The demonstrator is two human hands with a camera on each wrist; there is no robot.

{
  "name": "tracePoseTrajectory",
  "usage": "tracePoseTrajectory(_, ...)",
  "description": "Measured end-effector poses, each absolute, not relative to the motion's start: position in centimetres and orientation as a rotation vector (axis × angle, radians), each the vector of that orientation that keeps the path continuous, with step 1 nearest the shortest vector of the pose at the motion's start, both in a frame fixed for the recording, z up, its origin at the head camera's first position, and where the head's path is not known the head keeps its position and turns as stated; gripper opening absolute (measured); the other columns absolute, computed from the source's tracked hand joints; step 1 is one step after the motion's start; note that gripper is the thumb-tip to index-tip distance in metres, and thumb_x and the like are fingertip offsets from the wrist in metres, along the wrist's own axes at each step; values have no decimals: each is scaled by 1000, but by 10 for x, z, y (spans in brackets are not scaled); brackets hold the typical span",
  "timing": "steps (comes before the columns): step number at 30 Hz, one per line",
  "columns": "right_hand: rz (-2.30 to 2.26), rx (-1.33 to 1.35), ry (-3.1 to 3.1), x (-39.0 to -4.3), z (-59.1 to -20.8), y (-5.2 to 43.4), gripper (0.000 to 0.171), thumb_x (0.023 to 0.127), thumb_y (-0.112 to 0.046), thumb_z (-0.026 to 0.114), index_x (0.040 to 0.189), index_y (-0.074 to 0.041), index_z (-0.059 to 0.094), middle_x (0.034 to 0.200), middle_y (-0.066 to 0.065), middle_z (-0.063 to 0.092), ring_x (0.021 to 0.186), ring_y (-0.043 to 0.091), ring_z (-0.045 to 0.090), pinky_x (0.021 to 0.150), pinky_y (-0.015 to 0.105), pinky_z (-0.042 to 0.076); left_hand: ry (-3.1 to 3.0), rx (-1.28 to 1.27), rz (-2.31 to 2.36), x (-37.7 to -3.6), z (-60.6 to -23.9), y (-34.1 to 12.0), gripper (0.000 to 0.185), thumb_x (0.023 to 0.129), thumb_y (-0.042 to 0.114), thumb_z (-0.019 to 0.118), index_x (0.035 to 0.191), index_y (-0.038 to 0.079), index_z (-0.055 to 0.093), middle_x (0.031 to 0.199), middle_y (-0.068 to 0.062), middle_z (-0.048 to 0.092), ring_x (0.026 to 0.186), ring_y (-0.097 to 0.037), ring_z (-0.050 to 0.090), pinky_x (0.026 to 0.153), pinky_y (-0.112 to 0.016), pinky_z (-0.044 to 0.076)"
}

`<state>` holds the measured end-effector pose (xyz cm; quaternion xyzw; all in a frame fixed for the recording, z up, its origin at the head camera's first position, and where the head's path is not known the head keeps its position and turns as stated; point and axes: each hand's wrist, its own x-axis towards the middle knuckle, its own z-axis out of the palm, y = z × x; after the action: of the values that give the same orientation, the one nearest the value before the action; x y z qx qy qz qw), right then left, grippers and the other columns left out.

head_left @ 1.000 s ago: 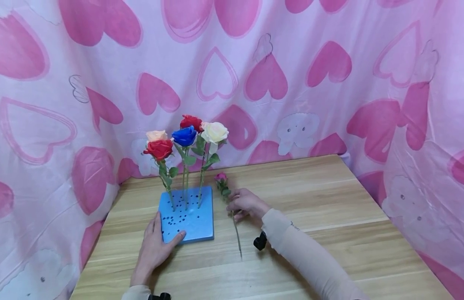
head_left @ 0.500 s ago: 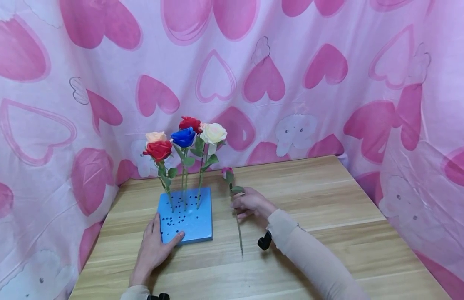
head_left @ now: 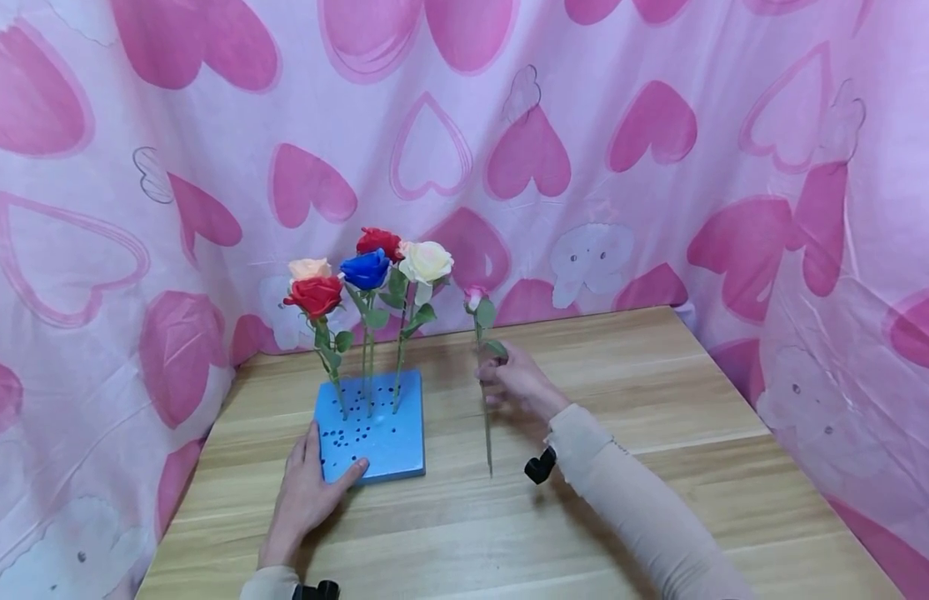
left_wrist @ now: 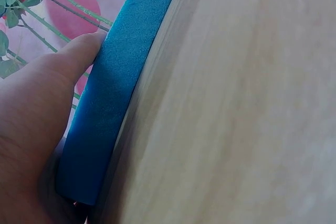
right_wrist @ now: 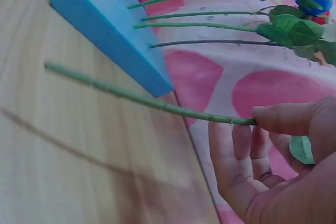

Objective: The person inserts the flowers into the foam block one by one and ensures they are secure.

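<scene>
Looking down, head view: right hand (head_left: 518, 383) pinches a pink rosebud (head_left: 475, 297) by its thin green stem (head_left: 485, 417), held near upright, tip just above the table (head_left: 659, 400), right of the blue foam block (head_left: 374, 429).
Head view, left hand (head_left: 305, 492): flat on the table, thumb on the block's front corner, fingers straight.
Head view, surroundings: five roses (head_left: 370, 271) stand in the block; heart curtain (head_left: 659, 167) behind.
Left wrist view: thumb (left_wrist: 73, 56) presses the block's edge (left_wrist: 113, 103).
Right wrist view: fingers (right_wrist: 278, 116) clamp the stem (right_wrist: 142, 99); block (right_wrist: 105, 24) beside.
Writing: none readable.
</scene>
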<state>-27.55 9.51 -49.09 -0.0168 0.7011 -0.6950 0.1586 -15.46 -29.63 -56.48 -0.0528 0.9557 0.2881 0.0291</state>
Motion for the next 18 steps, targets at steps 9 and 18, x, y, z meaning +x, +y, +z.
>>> tracePoseTrajectory(9, -2112, -128, 2040, -275, -470, 105, 52, 103, 0, 76, 153, -6, 64, 107, 6, 66, 103, 26, 73, 90, 51, 70, 2949, -156, 899, -154, -563, -296, 138, 94, 86, 65, 177, 3, -8, 181, -36, 5, 167, -55, 13, 134, -71, 19)
tracePoseTrajectory(18, -2200, -215, 2036, -268, -453, 105, 38, 99, 1, 82, 137, -4, 77, 108, 9, 67, 100, 24, 74, 90, 52, 69, 2959, -141, 902, -153, -563, -297, 136, 95, 84, 66, 177, 3, -6, 180, -37, 7, 165, -57, 15, 132, -73, 21)
